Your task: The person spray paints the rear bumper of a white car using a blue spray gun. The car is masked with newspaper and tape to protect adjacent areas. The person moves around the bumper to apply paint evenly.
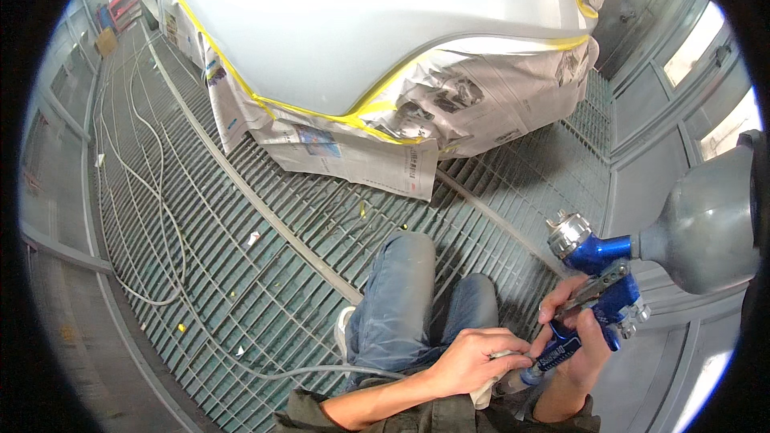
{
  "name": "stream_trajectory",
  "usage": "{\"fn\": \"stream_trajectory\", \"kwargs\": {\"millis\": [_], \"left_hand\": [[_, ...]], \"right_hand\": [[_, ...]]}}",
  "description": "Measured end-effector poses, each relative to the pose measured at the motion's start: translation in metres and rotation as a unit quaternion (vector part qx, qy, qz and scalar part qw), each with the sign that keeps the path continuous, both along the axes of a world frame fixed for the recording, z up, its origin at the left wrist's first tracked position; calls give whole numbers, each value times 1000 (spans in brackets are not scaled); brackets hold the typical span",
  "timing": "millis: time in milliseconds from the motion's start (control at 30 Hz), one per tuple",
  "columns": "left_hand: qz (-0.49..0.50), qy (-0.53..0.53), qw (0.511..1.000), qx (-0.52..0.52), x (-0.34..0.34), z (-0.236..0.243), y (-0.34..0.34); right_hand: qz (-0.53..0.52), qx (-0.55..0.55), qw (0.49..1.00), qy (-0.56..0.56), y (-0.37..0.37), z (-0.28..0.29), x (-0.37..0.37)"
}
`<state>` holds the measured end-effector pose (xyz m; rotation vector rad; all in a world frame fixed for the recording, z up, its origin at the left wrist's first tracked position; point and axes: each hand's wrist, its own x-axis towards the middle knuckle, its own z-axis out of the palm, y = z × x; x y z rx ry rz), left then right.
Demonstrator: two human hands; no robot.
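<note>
My right hand [585,345] grips the handle of a blue spray gun [609,297] with a silver nozzle, held low at the right. A large grey cup [702,228] is attached to the gun, partly cut off by the picture's dark rim. My left hand [473,361] is closed beside the foot of the handle, on a pale piece that I cannot make out. A grey hose [313,370] runs from the floor toward my hands and passes out of sight under my left forearm.
A silver-white car body [337,16] fills the top, edged with yellow tape and masking newspaper [497,104]. My bent legs [397,289] are over a metal grating floor [241,289], with loose hose [160,208] and scraps on it. Panelled walls with bright windows [691,44] enclose both sides.
</note>
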<state>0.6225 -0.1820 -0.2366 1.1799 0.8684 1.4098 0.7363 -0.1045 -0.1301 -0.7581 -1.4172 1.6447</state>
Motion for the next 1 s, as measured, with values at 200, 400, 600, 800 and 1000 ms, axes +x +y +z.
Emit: {"fn": "stream_trajectory", "kwargs": {"millis": [200, 400, 600, 800, 1000], "left_hand": [[-20, 5, 1000, 17, -29, -4, 3], [-17, -25, 999, 35, -47, -10, 4], [15, -7, 1000, 2, -67, -14, 2], [106, -12, 993, -55, -107, -42, -11], [104, 4, 991, -80, -117, -26, -4]], "right_hand": [[-13, -12, 1000, -8, -4, -5, -33], [-34, -12, 998, -45, -9, 0, -56], [-4, 42, 998, -46, 17, 9, -43], [-216, 66, 971, 76, 53, 33, -9], [-85, 50, 988, 118, 24, 41, -13]]}}
